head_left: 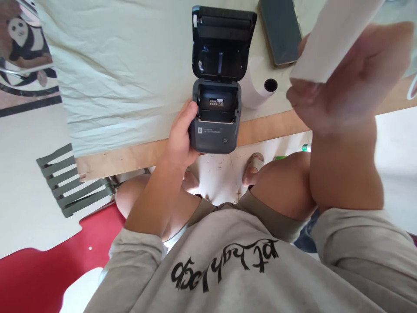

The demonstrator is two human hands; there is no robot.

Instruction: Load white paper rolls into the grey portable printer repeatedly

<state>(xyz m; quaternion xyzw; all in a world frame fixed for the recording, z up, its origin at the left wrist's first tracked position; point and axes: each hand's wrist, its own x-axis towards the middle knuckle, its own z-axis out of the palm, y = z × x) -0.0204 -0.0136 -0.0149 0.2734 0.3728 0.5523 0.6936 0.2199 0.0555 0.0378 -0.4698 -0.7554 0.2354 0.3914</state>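
Left hand (pixel 182 134) holding a black printer (pixel 213 138), lid (pixel 224 45) raised; right hand (pixel 352 93), blurred, holding white paper (pixel 339 37); paper roll (pixel 256 96) on the cloth (pixel 130 78).

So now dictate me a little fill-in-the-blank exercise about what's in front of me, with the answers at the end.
1. The left hand grips a dark printer, its lid not shut but ____.
2. The right hand holds a paper-like piece that is ____ in colour.
3. The white roll on the table has a core that looks ____ at its end.

Missing words: open; white; black.
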